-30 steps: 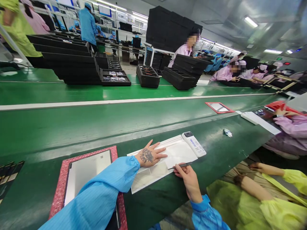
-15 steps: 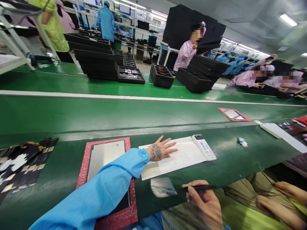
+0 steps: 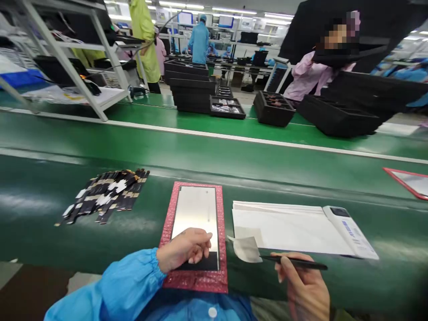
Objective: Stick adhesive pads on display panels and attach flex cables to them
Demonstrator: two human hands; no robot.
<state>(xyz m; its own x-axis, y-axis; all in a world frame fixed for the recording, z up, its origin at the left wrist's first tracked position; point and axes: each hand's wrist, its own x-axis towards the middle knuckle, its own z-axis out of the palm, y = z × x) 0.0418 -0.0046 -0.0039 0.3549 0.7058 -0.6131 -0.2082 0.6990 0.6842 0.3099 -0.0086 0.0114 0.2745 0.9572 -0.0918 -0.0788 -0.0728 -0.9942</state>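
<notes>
My left hand [image 3: 190, 246] hovers over the lower part of a flat screen panel [image 3: 195, 207], its fingers curled in and nothing visible between them. Pink bubble wrap [image 3: 194, 281] lies beneath the panel, showing around its edges. A slim black tool, seemingly tweezers [image 3: 309, 264], is held in my right hand [image 3: 306, 285]. At the tool's tip is a thin, pale, translucent film piece [image 3: 246, 249]; whether the tip grips it I cannot tell. Stacked white sheets [image 3: 287, 225] lie right of the panel, with a white device with a dark display [image 3: 349, 229] at their right end.
Dark flat strips with white and tan parts [image 3: 110, 191] lie piled at left. A red-edged panel [image 3: 409, 182] lies far right. Across the green bench stand black trays [image 3: 192, 91], a white rack [image 3: 113, 100] and a co-worker in pink [image 3: 306, 73].
My left hand has left the white sheets for the panel, going from spread to curled. The film piece is now raised at the tool's tip. The view has swung left.
</notes>
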